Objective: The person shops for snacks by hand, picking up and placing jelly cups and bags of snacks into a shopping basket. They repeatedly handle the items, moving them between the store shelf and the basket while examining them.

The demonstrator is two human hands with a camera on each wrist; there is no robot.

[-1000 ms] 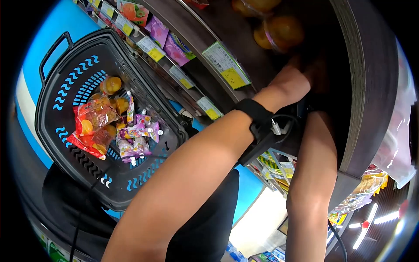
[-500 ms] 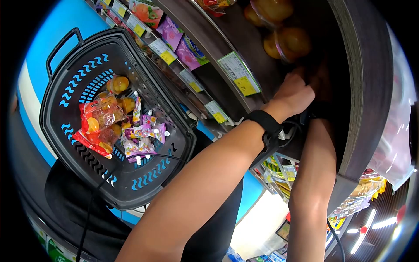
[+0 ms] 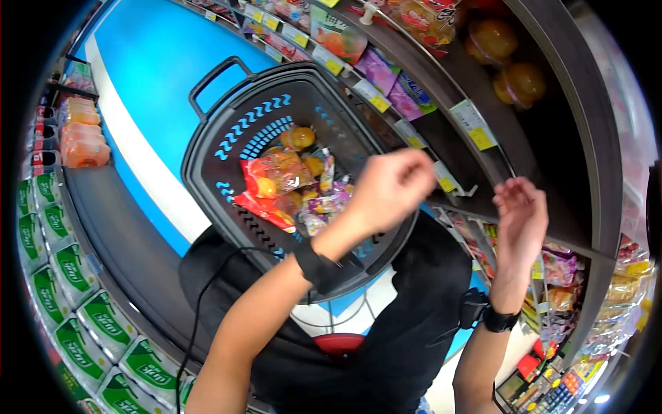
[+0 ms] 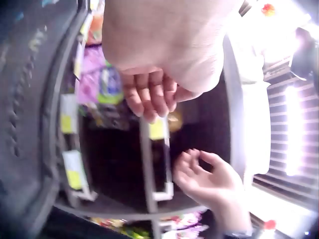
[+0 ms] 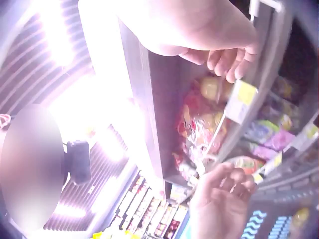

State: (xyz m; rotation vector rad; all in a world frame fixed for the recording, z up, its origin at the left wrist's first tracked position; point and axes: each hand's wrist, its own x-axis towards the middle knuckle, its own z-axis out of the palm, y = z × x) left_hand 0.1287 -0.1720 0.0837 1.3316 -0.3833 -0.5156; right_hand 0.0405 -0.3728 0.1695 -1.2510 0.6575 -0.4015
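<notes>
My left hand (image 3: 393,186), blurred, hangs over the right side of a dark basket (image 3: 196,162), its fingers loosely curled around nothing. In the left wrist view the fingers (image 4: 149,94) bend down in front of the shelf edge. My right hand (image 3: 520,221) is raised beside the lower shelf edge, palm partly showing and fingers loosely bent, holding nothing. The basket contains round orange-yellow tubs (image 3: 298,138), red bags with clear windows (image 3: 258,183) and purple-white spouted pouches (image 3: 321,205). Two similar tubs (image 3: 518,85) stand on the dark shelf above the right hand.
A shelf rail with price tags (image 3: 472,124) runs between the hands and the tubs. Purple bags (image 3: 407,96) fill a neighbouring shelf. Green-and-white packs (image 3: 76,269) line the left side. A cable (image 3: 200,303) trails past the left arm.
Both hands have come out of the dark shelf, the left toward the basket and the right back to the shelf's edge. The head view has swung, so the basket appears farther right.
</notes>
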